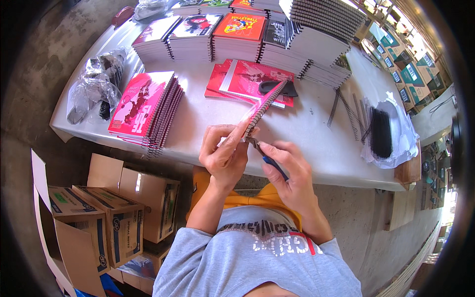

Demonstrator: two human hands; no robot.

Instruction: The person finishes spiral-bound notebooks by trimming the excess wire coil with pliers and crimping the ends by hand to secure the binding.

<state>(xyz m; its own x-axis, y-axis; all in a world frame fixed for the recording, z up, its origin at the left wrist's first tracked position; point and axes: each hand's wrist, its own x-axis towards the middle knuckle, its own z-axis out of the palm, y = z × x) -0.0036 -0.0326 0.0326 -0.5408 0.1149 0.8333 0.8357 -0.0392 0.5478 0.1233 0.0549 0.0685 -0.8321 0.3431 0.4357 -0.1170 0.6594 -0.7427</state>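
My left hand (pixel 223 152) is closed around the lower end of a spiral notebook (pixel 265 107), which tilts up and away with its coil toward the right. In my right hand (pixel 291 169) is a pair of pliers (pixel 275 166) with dark and blue handles; its jaws meet the coil's near end. Whether the jaws grip the wire is too small to tell. Beyond the held notebook lie loose pink covers and sheets (pixel 245 74), with a black oval object (pixel 277 88) on top. A stack of pink spiral notebooks (pixel 143 104) stands left of my hands.
Stacks of notebooks (pixel 240 29) line the table's (pixel 198 133) far side. Loose coils (pixel 350 111) lie at right, beside a plastic bag of black coils (pixel 381 133). Plastic-wrapped coils (pixel 101 81) lie at left. Cardboard boxes (pixel 118 218) stand on the floor, lower left.
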